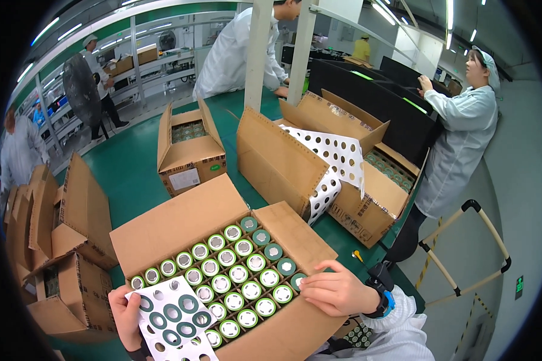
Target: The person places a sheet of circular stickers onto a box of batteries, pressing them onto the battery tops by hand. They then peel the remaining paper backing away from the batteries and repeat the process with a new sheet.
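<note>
An open cardboard box [174, 225] stands before me, filled with rows of cylindrical battery cells [238, 274] in a cardboard divider. Most cells show bare metal tops with light green rims; those along the right-hand column carry dark green ring stickers [273, 251]. My left hand [125, 316] pinches the edge of a white sticker sheet [206, 351], which covers the box's near left corner. Several green rings remain on it, beside punched-out holes. My right hand [331, 290] has its fingertips on the ring-topped cell [297, 281] nearest me in the right column.
More open cartons stand on the green table [123, 157]: a small box of cells [193, 153], a carton with used white sheets [337, 153], and stacked boxes [72, 240] at left. A yellow-handled tool [358, 256] lies at right. Co-workers stand behind the table and at right.
</note>
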`<state>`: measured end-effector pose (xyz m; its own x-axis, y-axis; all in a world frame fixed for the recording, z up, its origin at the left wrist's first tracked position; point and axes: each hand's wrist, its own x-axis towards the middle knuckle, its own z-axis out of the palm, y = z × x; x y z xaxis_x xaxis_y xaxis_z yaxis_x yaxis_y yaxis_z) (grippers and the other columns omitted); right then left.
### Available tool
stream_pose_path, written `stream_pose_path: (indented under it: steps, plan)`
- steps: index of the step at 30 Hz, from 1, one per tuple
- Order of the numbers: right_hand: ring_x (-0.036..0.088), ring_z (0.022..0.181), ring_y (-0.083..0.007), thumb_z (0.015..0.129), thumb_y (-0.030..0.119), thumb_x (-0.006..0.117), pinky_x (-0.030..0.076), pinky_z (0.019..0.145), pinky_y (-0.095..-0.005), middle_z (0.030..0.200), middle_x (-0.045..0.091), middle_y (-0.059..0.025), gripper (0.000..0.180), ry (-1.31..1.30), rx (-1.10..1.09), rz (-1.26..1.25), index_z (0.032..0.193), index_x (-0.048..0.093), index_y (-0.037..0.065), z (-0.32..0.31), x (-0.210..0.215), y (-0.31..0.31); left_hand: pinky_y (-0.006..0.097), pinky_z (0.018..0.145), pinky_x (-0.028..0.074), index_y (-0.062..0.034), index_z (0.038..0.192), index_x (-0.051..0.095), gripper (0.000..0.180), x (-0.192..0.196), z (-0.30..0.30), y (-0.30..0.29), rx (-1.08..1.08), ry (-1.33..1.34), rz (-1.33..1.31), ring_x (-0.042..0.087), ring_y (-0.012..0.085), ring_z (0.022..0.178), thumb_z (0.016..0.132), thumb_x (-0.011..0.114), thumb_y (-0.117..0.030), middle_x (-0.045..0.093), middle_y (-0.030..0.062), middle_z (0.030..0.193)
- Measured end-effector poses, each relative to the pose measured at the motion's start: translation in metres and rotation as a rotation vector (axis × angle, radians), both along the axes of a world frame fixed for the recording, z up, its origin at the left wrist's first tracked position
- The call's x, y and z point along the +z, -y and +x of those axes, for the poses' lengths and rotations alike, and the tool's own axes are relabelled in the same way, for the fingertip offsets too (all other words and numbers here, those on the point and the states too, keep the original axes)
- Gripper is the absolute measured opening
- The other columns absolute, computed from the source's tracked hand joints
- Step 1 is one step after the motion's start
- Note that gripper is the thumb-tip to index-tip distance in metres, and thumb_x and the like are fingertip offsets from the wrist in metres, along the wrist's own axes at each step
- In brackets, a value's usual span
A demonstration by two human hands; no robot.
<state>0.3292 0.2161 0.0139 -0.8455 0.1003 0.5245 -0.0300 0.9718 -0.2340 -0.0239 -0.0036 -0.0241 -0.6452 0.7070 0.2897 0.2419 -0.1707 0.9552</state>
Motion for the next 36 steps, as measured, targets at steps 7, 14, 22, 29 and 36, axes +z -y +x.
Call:
stream_pose_path:
  steps: [7, 14, 22, 29, 36]
  plan:
    - [0.061, 0.079, -0.0141, 0.073, 0.011, 0.064, 0.039, 0.087, -0.0403, 0.086, 0.064, -0.0034, 0.013, 0.207, -0.126, 0.078, 0.085, 0.061, 0.007, -0.003, 0.025, 0.014, 0.019, 0.044, 0.028, -0.0011, 0.062, 0.05, 0.029, 0.004, 0.001, -0.006, -0.03, -0.012, 0.0, 0.039, 0.0018, 0.05, 0.079, 0.065, -0.018, 0.046, -0.0045, 0.054]
    - [0.059, 0.088, -0.0128, 0.075, 0.01, 0.061, 0.033, 0.094, -0.0459, 0.089, 0.062, -0.001, 0.008, 0.192, -0.111, 0.057, 0.083, 0.06, 0.009, -0.009, 0.013, 0.012, 0.018, 0.044, 0.031, -0.0003, 0.062, 0.051, 0.027, 0.013, 0.005, -0.008, -0.049, 0.028, 0.026, 0.042, 0.0019, 0.05, 0.08, 0.064, -0.015, 0.05, -0.0035, 0.055]
    - [0.053, 0.079, -0.0169, 0.077, 0.019, 0.063, 0.035, 0.087, -0.0421, 0.076, 0.057, -0.0004, 0.012, 0.469, -0.097, 0.288, 0.084, 0.058, 0.011, -0.038, 0.056, 0.029, 0.02, 0.044, 0.033, 0.004, 0.065, 0.057, 0.02, 0.012, 0.0, -0.006, -0.085, -0.037, -0.041, 0.046, 0.0032, 0.05, 0.079, 0.061, -0.009, 0.053, -0.0017, 0.054]
    - [0.05, 0.09, -0.0293, 0.075, 0.025, 0.067, 0.042, 0.076, -0.0359, 0.098, 0.049, -0.0139, 0.041, 0.109, 0.346, -0.123, 0.103, 0.05, -0.001, -0.159, 0.064, 0.046, 0.022, 0.039, 0.025, 0.0033, 0.058, 0.049, 0.031, 0.017, 0.004, -0.004, -0.136, -0.147, -0.051, 0.034, 0.002, 0.045, 0.083, 0.059, -0.013, 0.039, -0.0021, 0.045]
    - [0.06, 0.081, -0.0202, 0.069, 0.017, 0.075, 0.047, 0.074, -0.0291, 0.088, 0.061, -0.0097, 0.04, 0.271, 0.458, -0.552, 0.1, 0.056, 0.0, -0.214, 0.033, 0.05, 0.018, 0.051, 0.041, 0.0058, 0.082, 0.062, 0.017, 0.027, 0.008, 0.002, -0.291, 0.114, 0.001, 0.053, 0.0036, 0.061, 0.077, 0.068, -0.009, 0.06, 0.0006, 0.068]
